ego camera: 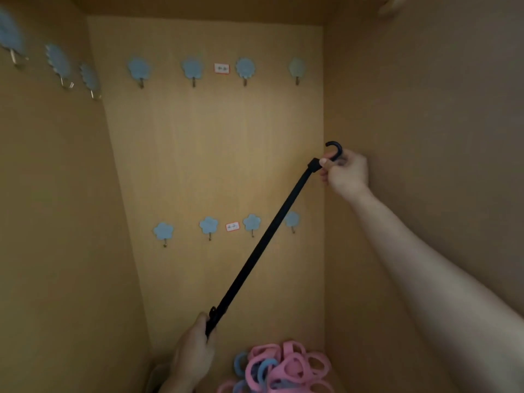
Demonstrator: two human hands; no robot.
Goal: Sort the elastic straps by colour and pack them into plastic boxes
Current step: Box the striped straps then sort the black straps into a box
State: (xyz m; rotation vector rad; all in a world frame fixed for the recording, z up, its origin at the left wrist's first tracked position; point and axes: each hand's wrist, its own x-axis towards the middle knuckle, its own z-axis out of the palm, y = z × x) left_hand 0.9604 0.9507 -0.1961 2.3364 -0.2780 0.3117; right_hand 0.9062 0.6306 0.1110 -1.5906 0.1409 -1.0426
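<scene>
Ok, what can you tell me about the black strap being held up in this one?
The black strap is a long, narrow band, dark and matte, stretched taut on a diagonal inside the wooden cabinet. Its upper end carries a curved black hook, pinched at its base by the right hand. The left hand grips the lower end, where a small black fitting shows. It passes in front of one blue wall hook.

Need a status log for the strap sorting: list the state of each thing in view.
Black elastic strap with hook ends: stretched straight on a slant between both hands.
Right hand: pinches the strap's upper end, just under its curved hook.
Left hand: grips the strap's lower end.
Blue flower-shaped wall hooks: bare, nothing hanging.
Pink and blue loops: heaped loose at the bottom.
</scene>
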